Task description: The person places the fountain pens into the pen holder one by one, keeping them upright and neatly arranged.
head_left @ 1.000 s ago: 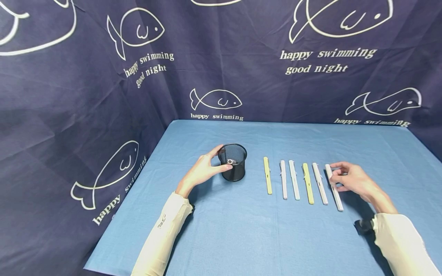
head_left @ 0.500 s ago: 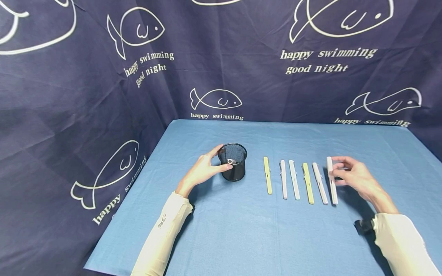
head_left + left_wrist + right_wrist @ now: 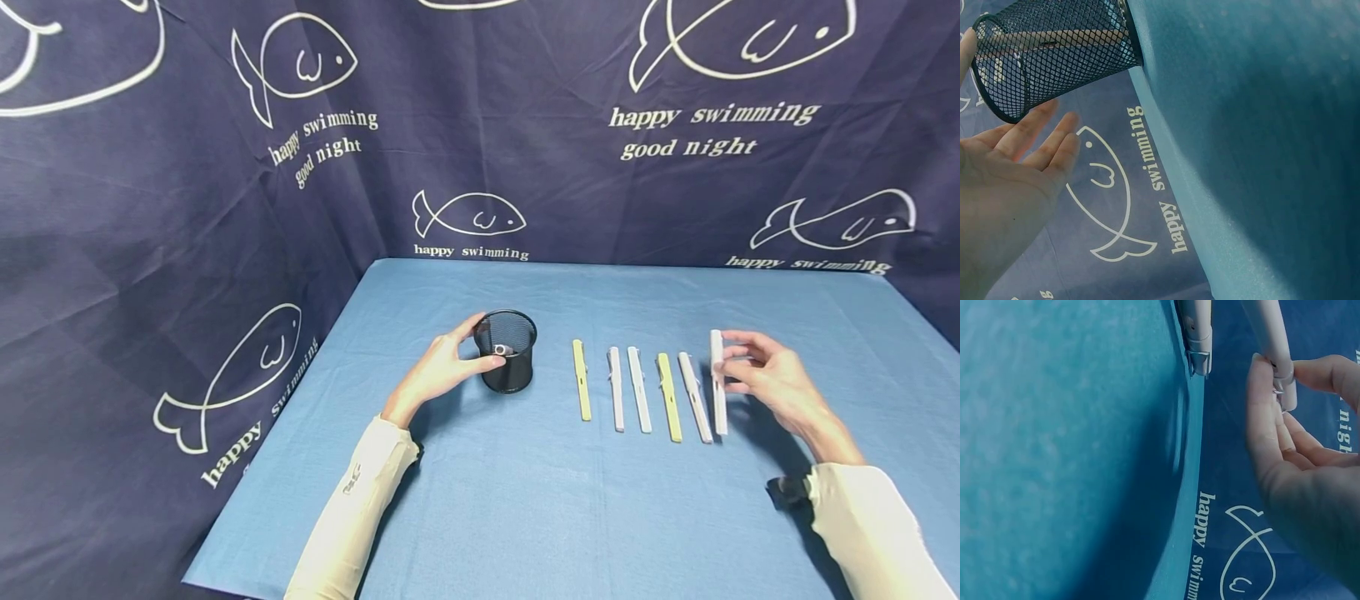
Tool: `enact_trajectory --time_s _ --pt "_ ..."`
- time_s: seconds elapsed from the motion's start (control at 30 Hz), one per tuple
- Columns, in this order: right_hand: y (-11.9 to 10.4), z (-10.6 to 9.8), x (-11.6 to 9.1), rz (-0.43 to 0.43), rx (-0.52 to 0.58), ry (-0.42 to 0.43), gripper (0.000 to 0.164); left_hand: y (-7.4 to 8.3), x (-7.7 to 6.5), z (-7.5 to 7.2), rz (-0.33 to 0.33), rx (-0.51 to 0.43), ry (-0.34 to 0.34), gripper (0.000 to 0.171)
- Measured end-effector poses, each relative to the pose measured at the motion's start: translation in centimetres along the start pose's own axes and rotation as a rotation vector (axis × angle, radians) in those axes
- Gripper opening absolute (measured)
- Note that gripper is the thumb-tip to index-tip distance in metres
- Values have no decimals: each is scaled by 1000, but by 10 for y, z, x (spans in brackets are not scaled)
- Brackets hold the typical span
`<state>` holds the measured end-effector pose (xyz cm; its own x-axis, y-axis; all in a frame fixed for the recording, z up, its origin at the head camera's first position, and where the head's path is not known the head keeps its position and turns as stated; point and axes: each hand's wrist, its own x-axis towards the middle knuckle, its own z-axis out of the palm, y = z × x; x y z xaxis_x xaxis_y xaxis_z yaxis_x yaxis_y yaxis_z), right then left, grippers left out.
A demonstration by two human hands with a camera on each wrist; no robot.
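My left hand (image 3: 438, 371) holds the black mesh pen holder (image 3: 510, 379) at its rim, thumb on the near side and fingers on the far side. Through the mesh (image 3: 1072, 69) in the left wrist view, a long pale pen-like thing shows inside the holder. A white pen (image 3: 717, 408) is pinched between thumb and fingertips of my right hand (image 3: 776, 383). It is raised off the cloth, its clip end near the fingers in the right wrist view. Just left of it lies a pale pink pen (image 3: 696, 400).
More pens lie in a spaced row between the hands: a yellow pen (image 3: 669, 400), a white pen (image 3: 640, 392), a pale pink pen (image 3: 616, 392) and another yellow pen (image 3: 581, 383). Blue cloth (image 3: 525, 500) covers the table; a dark fish-print curtain (image 3: 570, 200) hangs behind.
My right hand has lifted the rightmost white pen off the table and moved it slightly left and away, turning it straighter. The left hand and pen holder have stayed put.
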<state>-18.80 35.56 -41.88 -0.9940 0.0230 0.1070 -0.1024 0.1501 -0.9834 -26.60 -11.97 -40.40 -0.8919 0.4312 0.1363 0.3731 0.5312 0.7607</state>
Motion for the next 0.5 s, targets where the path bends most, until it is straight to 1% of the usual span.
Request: enact_trajectory --time_s 0.07,0.2,0.33,0.5 --pt "-1 1 0 -16 77 1 45 0 0 0 3 -3 -1 90" --pt "-1 5 1 -47 157 4 44 -1 0 0 12 -5 -3 89" --pt "-2 10 2 -77 201 -2 44 0 0 0 17 0 -1 88" --pt "-4 17 4 -98 206 6 45 1 0 0 24 -1 0 88"
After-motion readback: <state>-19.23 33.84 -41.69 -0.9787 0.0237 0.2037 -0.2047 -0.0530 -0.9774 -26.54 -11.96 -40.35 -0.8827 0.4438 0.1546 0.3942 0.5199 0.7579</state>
